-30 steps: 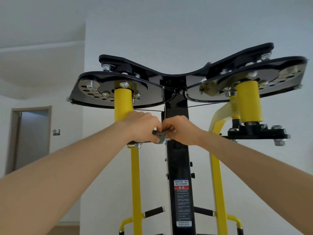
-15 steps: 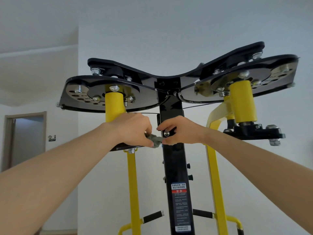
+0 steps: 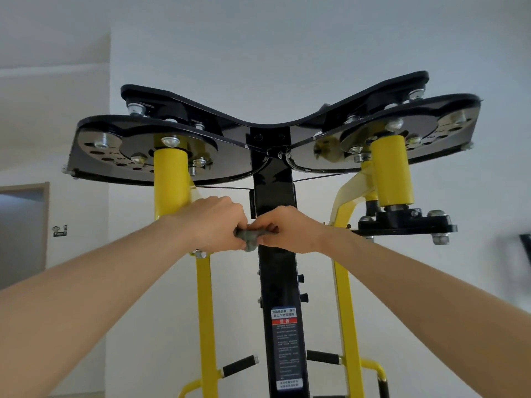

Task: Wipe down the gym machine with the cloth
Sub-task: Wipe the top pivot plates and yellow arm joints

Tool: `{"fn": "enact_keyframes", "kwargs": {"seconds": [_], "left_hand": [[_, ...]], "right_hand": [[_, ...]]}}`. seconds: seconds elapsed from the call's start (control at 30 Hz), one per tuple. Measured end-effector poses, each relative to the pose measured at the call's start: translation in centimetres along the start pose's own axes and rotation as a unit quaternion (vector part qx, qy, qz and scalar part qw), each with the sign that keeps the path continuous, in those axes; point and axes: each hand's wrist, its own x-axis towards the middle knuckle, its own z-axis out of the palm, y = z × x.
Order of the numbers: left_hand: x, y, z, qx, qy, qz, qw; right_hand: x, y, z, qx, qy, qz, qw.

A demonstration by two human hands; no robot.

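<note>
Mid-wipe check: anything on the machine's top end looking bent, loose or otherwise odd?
Nothing on the machine looks bent or damaged. The only oddity is the grey cloth: it is bunched into a small wad, pinched between the left hand and the right hand in front of the black post, not spread flat.

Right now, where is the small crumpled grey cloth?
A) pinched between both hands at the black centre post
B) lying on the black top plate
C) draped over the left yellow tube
A: the small crumpled grey cloth sits pinched between the left hand and right hand, in front of the black centre post.
</note>
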Motion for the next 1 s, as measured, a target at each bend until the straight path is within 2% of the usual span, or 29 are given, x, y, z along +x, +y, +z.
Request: {"fn": "enact_keyframes", "kwargs": {"seconds": [0.2, 0.5, 0.73, 1.0], "left_hand": [[2.5, 1.7, 1.0, -0.106, -0.017, -0.008, 0.994], [6.1, 4.0, 2.7, -0.218, 0.005, 0.057, 0.974], [7.2, 5.7, 3.7, -0.305, 0.032, 0.105, 0.946], [7.9, 9.7, 3.8, -0.393, 0.11, 0.159, 0.899]], "right_hand": [[-1.9, 1.4, -2.6, -0.08, -0.015, 0.079, 0.994], [-3.7, -0.1, -7.0, -0.233, -0.094, 0.143, 0.957], [-7.9, -2.2, -9.2, -0.343, -0.11, 0.124, 0.925], [-12.2, -1.8, -11.7, -0.438, -0.105, 0.079, 0.889]]}}
